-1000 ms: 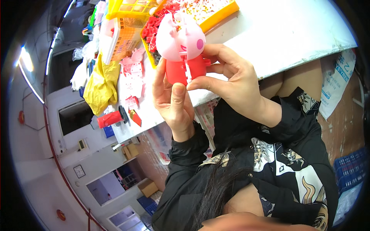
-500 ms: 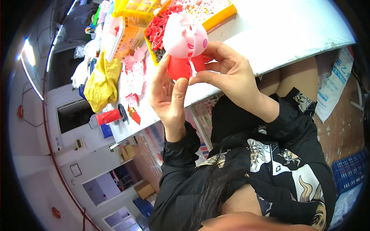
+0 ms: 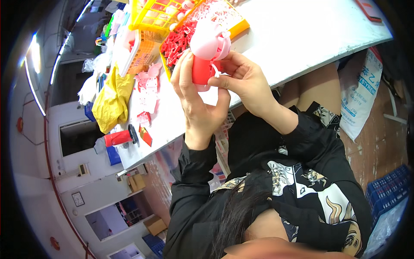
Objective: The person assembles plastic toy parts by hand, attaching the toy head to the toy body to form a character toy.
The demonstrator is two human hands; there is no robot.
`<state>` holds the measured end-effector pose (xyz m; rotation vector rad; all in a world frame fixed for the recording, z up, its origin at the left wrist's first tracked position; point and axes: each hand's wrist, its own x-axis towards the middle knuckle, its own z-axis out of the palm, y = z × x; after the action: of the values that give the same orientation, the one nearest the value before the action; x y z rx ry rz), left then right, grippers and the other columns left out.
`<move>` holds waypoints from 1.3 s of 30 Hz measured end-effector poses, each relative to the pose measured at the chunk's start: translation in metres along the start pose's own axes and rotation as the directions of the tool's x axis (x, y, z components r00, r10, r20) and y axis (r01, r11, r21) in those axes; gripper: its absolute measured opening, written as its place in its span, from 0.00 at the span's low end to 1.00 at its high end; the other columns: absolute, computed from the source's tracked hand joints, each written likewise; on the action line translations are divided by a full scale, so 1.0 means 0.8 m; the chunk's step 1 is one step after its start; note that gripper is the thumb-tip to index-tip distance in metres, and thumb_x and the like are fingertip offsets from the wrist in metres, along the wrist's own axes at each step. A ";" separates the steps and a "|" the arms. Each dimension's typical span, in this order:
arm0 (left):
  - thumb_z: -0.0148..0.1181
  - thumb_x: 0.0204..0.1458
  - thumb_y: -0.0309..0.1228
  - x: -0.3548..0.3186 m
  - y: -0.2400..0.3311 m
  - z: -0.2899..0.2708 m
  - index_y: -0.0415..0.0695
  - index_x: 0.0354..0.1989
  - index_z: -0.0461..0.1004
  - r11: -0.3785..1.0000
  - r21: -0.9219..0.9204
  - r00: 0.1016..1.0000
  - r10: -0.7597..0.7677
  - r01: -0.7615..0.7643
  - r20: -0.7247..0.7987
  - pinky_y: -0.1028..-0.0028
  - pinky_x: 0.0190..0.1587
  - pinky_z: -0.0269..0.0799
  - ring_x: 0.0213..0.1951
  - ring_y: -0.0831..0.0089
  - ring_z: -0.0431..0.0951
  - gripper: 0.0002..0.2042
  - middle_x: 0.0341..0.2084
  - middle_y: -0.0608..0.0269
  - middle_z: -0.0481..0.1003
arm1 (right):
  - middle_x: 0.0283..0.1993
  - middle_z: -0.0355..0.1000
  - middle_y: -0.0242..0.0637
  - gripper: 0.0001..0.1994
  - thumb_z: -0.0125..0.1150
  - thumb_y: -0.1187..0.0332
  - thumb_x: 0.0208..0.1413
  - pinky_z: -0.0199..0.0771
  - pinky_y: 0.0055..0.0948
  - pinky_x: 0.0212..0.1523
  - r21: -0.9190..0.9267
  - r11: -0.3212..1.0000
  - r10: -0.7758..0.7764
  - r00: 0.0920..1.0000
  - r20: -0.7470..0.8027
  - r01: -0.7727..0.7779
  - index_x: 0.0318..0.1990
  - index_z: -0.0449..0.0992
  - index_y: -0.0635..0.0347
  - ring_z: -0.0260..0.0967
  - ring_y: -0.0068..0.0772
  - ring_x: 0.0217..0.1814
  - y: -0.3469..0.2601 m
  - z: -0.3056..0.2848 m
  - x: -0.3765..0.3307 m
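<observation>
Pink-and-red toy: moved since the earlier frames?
Yes. The pink-and-red toy has shifted right in the view against the yellow tray, and has turned, its cheek spot now out of sight.

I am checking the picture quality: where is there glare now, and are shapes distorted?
Head view: glare washes out much of the flat white tabletop and pales the rounded head of the pink-and-red plastic figure; the bright white tube light looks blown out. Also in the head view, the tabletop's near edge bows, and the corners go black.
</observation>
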<state>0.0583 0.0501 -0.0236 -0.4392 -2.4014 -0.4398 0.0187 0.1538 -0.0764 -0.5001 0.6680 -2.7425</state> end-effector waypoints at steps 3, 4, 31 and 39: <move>0.64 0.38 0.20 0.006 -0.002 0.007 0.40 0.59 0.58 0.997 0.061 0.998 0.054 -0.051 -0.043 0.60 0.57 0.63 0.56 0.52 0.63 0.35 0.53 0.47 0.61 | 0.45 0.72 0.35 0.21 0.64 0.76 0.50 0.70 0.24 0.50 -0.036 0.999 0.030 0.999 0.019 -0.029 0.52 0.67 0.66 0.70 0.23 0.47 -0.001 -0.005 0.004; 0.67 0.37 0.20 0.007 -0.003 0.008 0.41 0.58 0.59 0.995 0.074 0.995 0.078 -0.073 -0.065 0.60 0.55 0.65 0.55 0.52 0.65 0.36 0.52 0.48 0.62 | 0.44 0.72 0.34 0.21 0.64 0.74 0.50 0.69 0.23 0.50 -0.041 0.999 0.032 0.999 0.038 -0.031 0.52 0.67 0.65 0.69 0.22 0.47 0.000 -0.007 0.005; 0.72 0.37 0.26 -0.056 -0.034 -0.043 0.42 0.54 0.61 0.945 0.164 0.953 0.296 -0.283 -0.058 0.62 0.47 0.72 0.47 0.53 0.73 0.33 0.48 0.47 0.67 | 0.46 0.70 0.36 0.28 0.59 0.56 0.56 0.73 0.23 0.44 -0.507 0.806 0.408 0.907 0.103 -0.305 0.57 0.63 0.66 0.69 0.22 0.42 -0.049 0.015 -0.024; 0.70 0.40 0.27 -0.091 -0.029 -0.043 0.42 0.49 0.66 0.883 0.052 0.885 0.464 -0.466 0.044 0.62 0.44 0.78 0.45 0.50 0.75 0.26 0.45 0.49 0.69 | 0.45 0.70 0.37 0.24 0.56 0.55 0.59 0.75 0.24 0.41 -0.699 0.601 0.544 0.839 0.003 -0.387 0.56 0.65 0.62 0.70 0.25 0.44 -0.058 0.003 -0.052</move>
<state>0.1205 0.0007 -0.0499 -0.9716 -2.2272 -0.1420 0.0485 0.2068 -0.0627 -0.6401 1.5101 -1.8380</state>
